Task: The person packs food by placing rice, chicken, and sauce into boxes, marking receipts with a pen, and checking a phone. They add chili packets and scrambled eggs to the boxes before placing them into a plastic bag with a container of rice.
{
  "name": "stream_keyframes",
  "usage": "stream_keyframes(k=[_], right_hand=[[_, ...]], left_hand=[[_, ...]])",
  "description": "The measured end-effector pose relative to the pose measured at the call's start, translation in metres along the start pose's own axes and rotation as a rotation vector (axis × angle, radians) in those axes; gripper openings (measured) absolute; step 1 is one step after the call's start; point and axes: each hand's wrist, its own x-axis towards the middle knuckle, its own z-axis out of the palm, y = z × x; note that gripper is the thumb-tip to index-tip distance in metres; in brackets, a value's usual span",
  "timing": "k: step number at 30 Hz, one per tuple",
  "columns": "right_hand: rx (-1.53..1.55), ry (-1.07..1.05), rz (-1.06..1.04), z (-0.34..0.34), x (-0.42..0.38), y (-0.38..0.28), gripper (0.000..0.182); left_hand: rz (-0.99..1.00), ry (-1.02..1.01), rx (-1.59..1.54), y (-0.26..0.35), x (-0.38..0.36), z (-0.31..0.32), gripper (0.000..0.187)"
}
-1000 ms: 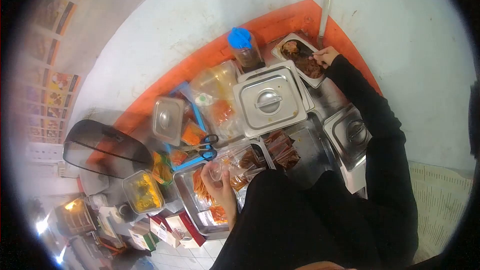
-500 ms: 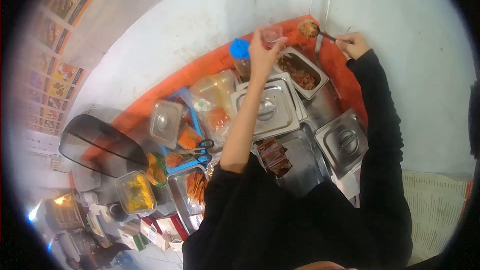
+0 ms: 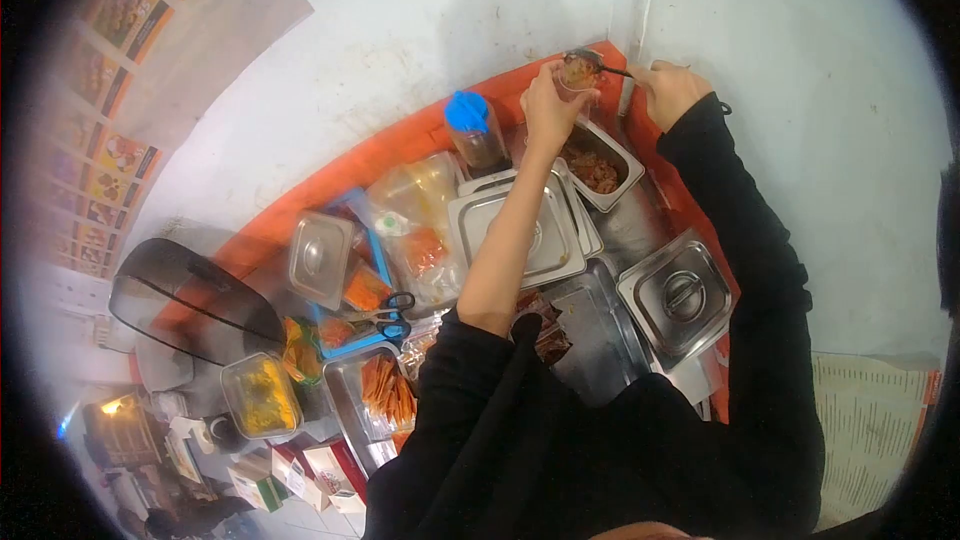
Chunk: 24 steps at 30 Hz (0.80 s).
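My left hand [image 3: 550, 112] is wrapped round a small clear cup [image 3: 577, 78] above the far corner of the orange counter. In my right hand [image 3: 675, 93] is the handle of a dark spoon [image 3: 588, 57], whose bowl lies at the mouth of the cup. Some brownish food shows inside the clear cup. Just below both hands stands an open metal container [image 3: 628, 168] with shredded brown food in it. Left of my left forearm is a jar with a blue lid [image 3: 467, 112].
Metal lids [image 3: 515, 225] lie under my left forearm, with another lidded container [image 3: 684, 296] at the right. Scissors [image 3: 396, 315], a yellow food tub [image 3: 262, 396] and a black case [image 3: 195, 300] are at the left. White walls rise behind the counter.
The spoon has moved left, from beside the cup to its mouth, and its load of food is no longer heaped in plain view. The camera view has shifted slightly.
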Motion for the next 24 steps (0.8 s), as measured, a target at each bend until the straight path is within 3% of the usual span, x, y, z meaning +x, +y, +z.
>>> stream_keyframes(k=[9,11,24], right_hand=[[-0.03,0.066,-0.102,-0.018,0.0,0.0,0.023],[-0.01,0.082,-0.114,-0.017,0.001,0.001,0.023],[0.002,0.152,-0.167,-0.019,0.007,0.001,0.026]], left_hand=[[-0.029,0.029,-0.121,0.003,0.004,-0.011,0.056],[-0.047,0.075,-0.279,0.003,0.004,-0.012,0.053],[-0.009,0.122,-0.203,0.01,0.001,-0.021,0.054]])
